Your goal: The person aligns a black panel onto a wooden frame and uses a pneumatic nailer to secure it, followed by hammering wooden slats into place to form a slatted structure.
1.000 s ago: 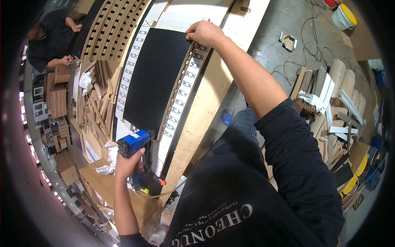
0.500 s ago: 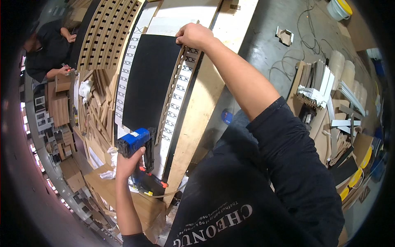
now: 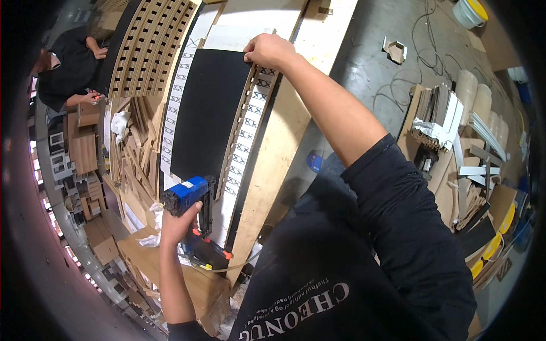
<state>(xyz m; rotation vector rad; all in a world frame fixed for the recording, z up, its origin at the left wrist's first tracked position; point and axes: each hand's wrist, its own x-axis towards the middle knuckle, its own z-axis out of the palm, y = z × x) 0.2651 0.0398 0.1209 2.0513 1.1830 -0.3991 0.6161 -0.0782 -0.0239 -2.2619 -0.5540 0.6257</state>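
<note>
My left hand [image 3: 179,226] is wrapped round the handle of a blue and black pneumatic nail gun [image 3: 190,192], at the near end of a black sheet [image 3: 207,111]. An air hose [image 3: 233,268] runs close below the gun. The sheet lies flat, lengthwise on a white, marked board [image 3: 246,136]. Along its right edge runs a narrow notched wooden strip [image 3: 236,133]. At the far right corner, my right hand [image 3: 269,51] is closed, its thumb and fingers pinching the sheet's corner beside the strip's end. The fingertips partly cover that spot.
A slatted wooden panel with black gaps [image 3: 151,48] lies at the far left. Beside it is a pile of wood offcuts [image 3: 136,153]. Another person [image 3: 74,65] works at the left. Bundled strips [image 3: 435,119], cables [image 3: 418,57] and a white bucket [image 3: 469,12] are on the floor at right.
Both hands keep their places and their grips. The view has shifted very slightly, and the other person's head has moved a little.
</note>
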